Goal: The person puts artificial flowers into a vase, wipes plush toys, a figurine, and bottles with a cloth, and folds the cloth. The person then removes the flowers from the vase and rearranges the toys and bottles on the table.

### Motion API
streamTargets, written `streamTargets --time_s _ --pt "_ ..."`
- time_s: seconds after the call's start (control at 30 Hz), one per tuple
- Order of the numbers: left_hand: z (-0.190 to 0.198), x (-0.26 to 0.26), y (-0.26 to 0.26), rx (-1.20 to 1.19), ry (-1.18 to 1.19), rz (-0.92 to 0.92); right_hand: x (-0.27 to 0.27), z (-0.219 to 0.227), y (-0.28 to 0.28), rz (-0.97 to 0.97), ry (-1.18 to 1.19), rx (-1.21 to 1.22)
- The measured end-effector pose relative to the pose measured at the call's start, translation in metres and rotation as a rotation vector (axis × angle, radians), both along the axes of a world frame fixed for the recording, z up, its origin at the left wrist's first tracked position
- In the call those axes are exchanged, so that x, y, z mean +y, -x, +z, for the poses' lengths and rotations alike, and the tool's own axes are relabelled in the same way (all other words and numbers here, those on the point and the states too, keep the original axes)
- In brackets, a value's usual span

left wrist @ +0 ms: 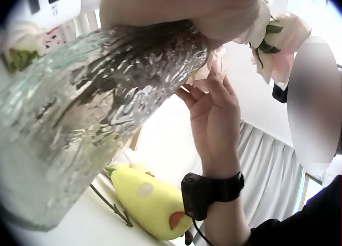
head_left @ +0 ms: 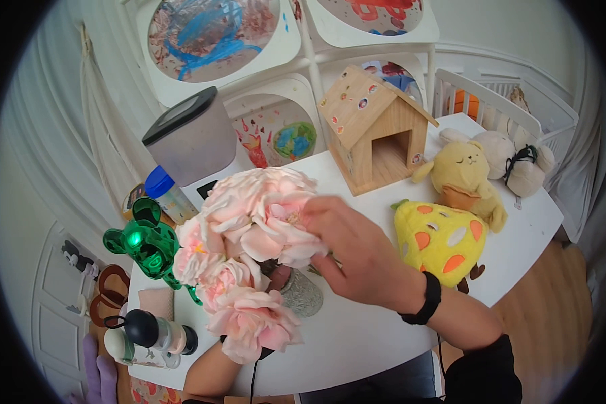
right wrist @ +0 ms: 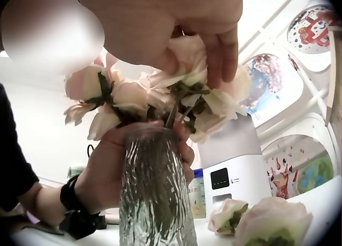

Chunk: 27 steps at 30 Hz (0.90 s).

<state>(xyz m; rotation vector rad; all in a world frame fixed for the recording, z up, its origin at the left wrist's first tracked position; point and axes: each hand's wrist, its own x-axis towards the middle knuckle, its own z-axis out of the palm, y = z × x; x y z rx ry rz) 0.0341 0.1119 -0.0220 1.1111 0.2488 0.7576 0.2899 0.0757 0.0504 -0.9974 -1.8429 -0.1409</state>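
Observation:
Pale pink artificial roses (head_left: 256, 222) stand bunched in a textured clear glass vase (right wrist: 157, 187). My left hand (right wrist: 104, 168) grips the vase just below its rim; in the head view the blooms hide most of that hand. Above the vase, my right hand (head_left: 363, 262) pinches one rose bloom (right wrist: 187, 56) between thumb and fingers. In the right wrist view, stems run from the blooms down into the vase mouth. Two more rose blooms (right wrist: 275, 222) lie on the white table beyond the vase.
Left of the flowers stand a shiny green bear figure (head_left: 148, 242), a blue-capped container (head_left: 168, 192) and a black-topped bottle (head_left: 151, 330). A lidded bin (head_left: 195, 138) and wooden house (head_left: 377, 124) are behind. Yellow plush toys (head_left: 444, 239) sit right; a stem (left wrist: 115, 208) lies near them.

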Motion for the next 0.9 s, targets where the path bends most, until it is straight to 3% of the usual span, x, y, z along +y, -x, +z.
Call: streamTargets --time_s 0.07,0.13,0.2,0.23,0.27,0.33,0.4,0.47,0.6,0.67,0.7,0.77,0.83,0.87,0.9 --pt "-0.005 0.0 -0.001 0.006 -0.019 0.01 0.0 -0.001 -0.008 0.023 -0.152 0.224" --pt "-0.015 0.0 -0.002 0.01 -0.072 0.059 0.002 -0.009 -0.018 -0.045 -0.165 0.245" --pt "-0.026 -0.001 -0.002 0.02 -0.127 0.106 0.006 -0.02 -0.023 -0.118 0.216 0.422" --pt "-0.03 0.0 -0.002 0.028 -0.159 0.126 0.013 -0.031 -0.024 -0.164 0.292 0.266" --pt "-0.033 0.001 -0.003 0.036 -0.193 0.145 0.016 -0.042 -0.021 -0.171 0.289 0.27" --pt "-0.035 0.004 -0.005 0.053 -0.266 0.182 0.019 -0.066 -0.009 -0.179 0.57 -0.022" --pt "-0.019 0.0 -0.01 0.068 -0.308 0.195 0.023 -0.091 0.001 -0.143 0.563 -0.121" --pt "0.014 -0.014 -0.015 -0.6 0.876 0.038 0.025 -0.101 0.005 -0.099 0.555 -0.221" --pt "-0.028 0.014 0.012 -0.655 1.042 0.003 0.019 -0.083 0.002 -0.211 0.677 -0.226" --pt "-0.045 0.03 0.016 0.202 -0.759 0.09 0.007 -0.053 -0.009 -0.252 0.625 -0.104" --pt "-0.047 0.029 0.016 0.2 -0.754 0.099 -0.002 -0.036 -0.016 -0.272 0.532 -0.008" --pt "-0.053 0.023 0.012 0.197 -0.86 0.279 -0.02 -0.009 -0.034 -0.272 0.114 0.181" --pt "-0.057 0.019 0.008 0.203 -0.968 0.45 -0.036 0.003 -0.044 -0.188 -0.149 0.461" --pt "-0.058 0.018 0.007 0.208 -1.025 0.531 -0.046 0.012 -0.039 -0.186 -0.146 0.464" --pt "-0.062 0.018 0.011 0.213 -1.027 0.531 -0.057 0.021 -0.033 -0.037 -0.168 0.704"
